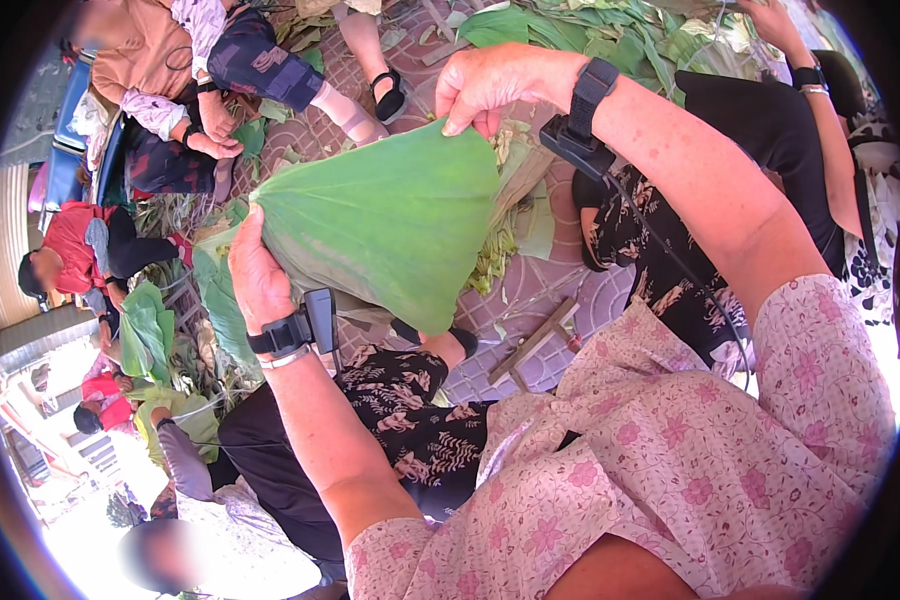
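Note:
A large green leaf (385, 215), smooth and folded into a fan shape, hangs stretched between my two hands in front of me. My left hand (260, 272) is closed on its narrow left corner, the thumb on top. At the upper right corner, my right hand (490, 85) pinches the edge between thumb and fingers. Fine veins run across the leaf from the left corner. Below the leaf is a paler, greyish underside layer, partly hidden by the fold. Each wrist wears a black strap with a small device.
Piles of green leaves (610, 45) lie at the back, with more leaves (147, 330) at the left. Leaf scraps are scattered over the patterned paving (510, 295). A small wooden frame (533, 342) lies ahead of my knees. Several people sit close by on both sides.

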Demonstrator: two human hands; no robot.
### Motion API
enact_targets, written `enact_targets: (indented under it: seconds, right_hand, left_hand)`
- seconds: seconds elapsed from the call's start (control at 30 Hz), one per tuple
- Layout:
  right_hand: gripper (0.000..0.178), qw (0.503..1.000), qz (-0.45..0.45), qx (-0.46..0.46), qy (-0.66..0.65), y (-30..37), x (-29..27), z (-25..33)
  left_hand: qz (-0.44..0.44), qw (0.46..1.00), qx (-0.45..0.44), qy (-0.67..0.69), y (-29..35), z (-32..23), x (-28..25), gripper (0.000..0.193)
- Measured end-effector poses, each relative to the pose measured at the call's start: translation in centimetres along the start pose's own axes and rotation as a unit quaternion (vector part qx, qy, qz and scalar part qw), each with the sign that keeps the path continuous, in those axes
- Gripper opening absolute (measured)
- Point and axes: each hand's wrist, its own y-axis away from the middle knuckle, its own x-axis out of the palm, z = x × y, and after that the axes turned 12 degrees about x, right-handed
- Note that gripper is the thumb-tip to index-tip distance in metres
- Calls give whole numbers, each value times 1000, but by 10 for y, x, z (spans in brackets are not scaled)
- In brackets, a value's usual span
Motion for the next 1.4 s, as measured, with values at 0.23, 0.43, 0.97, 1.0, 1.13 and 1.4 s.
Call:
enact_targets:
  seconds: [0.23, 0.43, 0.97, 1.0, 1.13, 1.4]
  right_hand:
    - [32, 1000, 1, 16, 12, -6, -2, -3]
    - [50, 991, -45, -100, 82, 6, 11, 7]
    - [27, 985, 25, -151, -82, -11, 47, 5]
    - [27, 983, 32, -163, -82, -13, 47, 3]
    - [28, 987, 2, -156, -40, -13, 51, 5]
    - [27, 985, -83, -144, -40, -16, 13, 8]
  left_hand:
    - [11, 1000, -3, 5, 5, -1, 4, 38]
    - [119, 992, 28, -17, 18, 12, 36, 29]
    - [260, 962, -22, -75, 54, 23, 83, 22]
    - [269, 959, -32, -80, 53, 25, 81, 21]
    - [292, 950, -58, -90, 62, 20, 95, 18]
    - [319, 939, -87, -98, 51, 38, 81, 22]
